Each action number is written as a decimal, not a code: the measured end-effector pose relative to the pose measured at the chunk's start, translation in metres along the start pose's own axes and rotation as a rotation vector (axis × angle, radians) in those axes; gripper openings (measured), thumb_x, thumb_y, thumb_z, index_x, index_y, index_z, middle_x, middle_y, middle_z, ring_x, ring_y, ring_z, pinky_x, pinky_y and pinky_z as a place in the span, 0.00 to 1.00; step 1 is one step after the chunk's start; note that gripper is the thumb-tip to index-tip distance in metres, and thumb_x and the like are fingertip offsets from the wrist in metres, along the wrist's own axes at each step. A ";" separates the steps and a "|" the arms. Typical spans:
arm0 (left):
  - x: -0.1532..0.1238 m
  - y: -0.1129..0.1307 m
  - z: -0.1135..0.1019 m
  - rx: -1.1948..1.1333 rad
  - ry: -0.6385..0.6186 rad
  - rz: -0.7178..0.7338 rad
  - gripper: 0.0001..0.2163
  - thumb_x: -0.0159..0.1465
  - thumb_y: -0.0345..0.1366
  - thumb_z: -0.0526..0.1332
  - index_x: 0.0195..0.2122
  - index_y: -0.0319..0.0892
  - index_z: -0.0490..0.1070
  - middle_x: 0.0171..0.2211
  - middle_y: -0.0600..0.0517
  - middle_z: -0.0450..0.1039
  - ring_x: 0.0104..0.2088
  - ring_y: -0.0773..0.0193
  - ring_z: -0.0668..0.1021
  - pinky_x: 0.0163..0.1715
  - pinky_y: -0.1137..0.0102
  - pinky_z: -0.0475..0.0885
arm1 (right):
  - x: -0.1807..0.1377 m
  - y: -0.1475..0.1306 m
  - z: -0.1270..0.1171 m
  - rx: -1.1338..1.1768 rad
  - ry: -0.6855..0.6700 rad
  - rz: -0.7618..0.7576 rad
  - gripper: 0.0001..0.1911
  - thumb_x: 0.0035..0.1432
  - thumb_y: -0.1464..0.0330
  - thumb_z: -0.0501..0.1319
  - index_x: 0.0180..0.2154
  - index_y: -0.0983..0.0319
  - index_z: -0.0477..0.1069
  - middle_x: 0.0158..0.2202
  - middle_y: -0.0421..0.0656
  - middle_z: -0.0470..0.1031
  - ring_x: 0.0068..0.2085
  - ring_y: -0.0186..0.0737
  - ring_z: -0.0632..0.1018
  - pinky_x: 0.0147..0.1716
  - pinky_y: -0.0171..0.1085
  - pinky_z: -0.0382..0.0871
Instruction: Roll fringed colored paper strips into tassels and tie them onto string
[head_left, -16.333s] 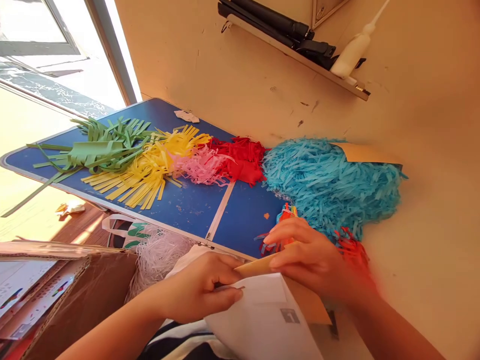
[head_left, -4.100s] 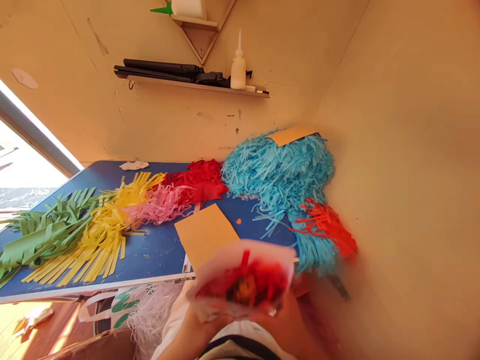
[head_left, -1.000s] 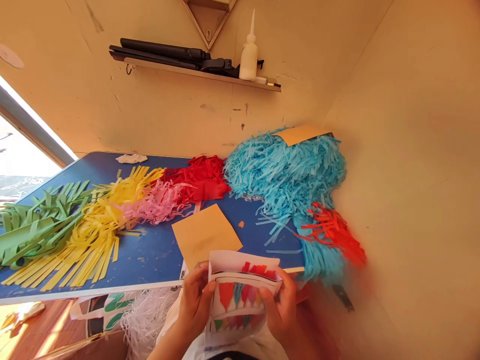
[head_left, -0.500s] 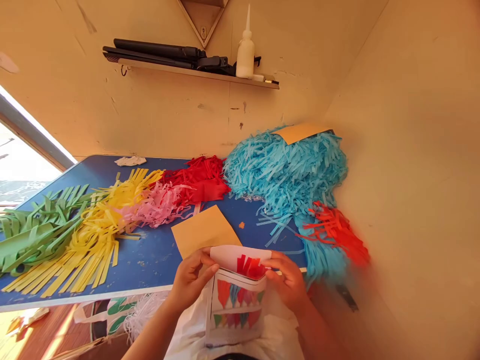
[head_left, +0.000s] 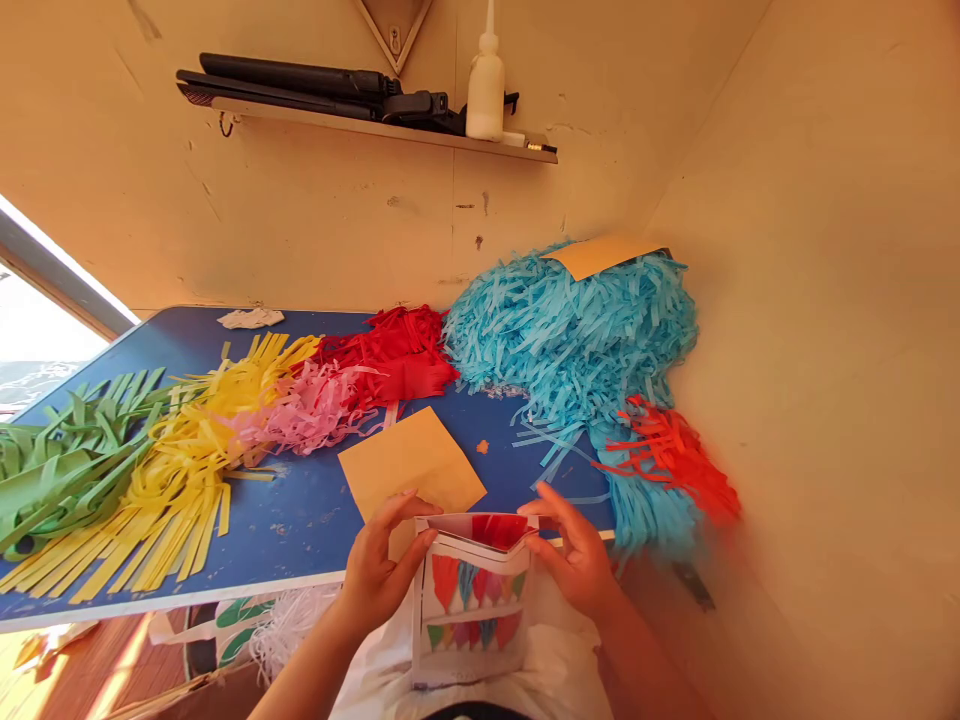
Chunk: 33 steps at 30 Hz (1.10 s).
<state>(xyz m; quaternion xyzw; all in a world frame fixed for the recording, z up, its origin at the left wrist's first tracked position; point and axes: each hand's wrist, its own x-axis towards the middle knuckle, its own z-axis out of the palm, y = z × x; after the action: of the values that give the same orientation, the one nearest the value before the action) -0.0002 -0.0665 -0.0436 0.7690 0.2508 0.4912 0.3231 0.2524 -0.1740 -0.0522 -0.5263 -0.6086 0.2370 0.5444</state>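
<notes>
My left hand (head_left: pixel 382 570) and my right hand (head_left: pixel 574 560) hold a white paper packet (head_left: pixel 471 610) by its two upper corners, just in front of the blue table (head_left: pixel 315 510). The packet's front is printed with rows of coloured triangular flags. Its top is spread apart and red paper pieces (head_left: pixel 499 528) show inside. Both hands pinch the packet's edges with fingers curled. A tan paper sheet (head_left: pixel 409 465) lies flat on the table just beyond the packet.
Piles of cut paper fringe lie across the table: green (head_left: pixel 60 460), yellow (head_left: pixel 195 450), pink (head_left: pixel 307 405), red (head_left: pixel 394 350), light blue (head_left: pixel 577 335) and orange-red (head_left: pixel 679 460). A wall shelf (head_left: pixel 375 125) carries a black object and a white glue bottle (head_left: pixel 486 80). A wall stands close on the right.
The packet has sunk lower at the table's front edge, its flap is folded down so less red paper shows, and both hands have shifted to its upper corners.
</notes>
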 end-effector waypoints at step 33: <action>0.025 0.067 -0.009 -0.022 -0.381 -0.385 0.08 0.64 0.40 0.61 0.38 0.44 0.78 0.37 0.48 0.80 0.37 0.60 0.81 0.36 0.71 0.75 | 0.054 -0.085 -0.008 -0.380 -0.507 0.009 0.12 0.66 0.62 0.58 0.43 0.53 0.80 0.40 0.40 0.83 0.39 0.42 0.82 0.38 0.36 0.73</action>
<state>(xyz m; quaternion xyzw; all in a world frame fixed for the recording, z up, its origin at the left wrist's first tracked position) 0.0058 -0.0907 0.0241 0.7822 0.3215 0.2698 0.4604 0.2349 -0.1561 0.0452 -0.5454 -0.7560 0.2453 0.2661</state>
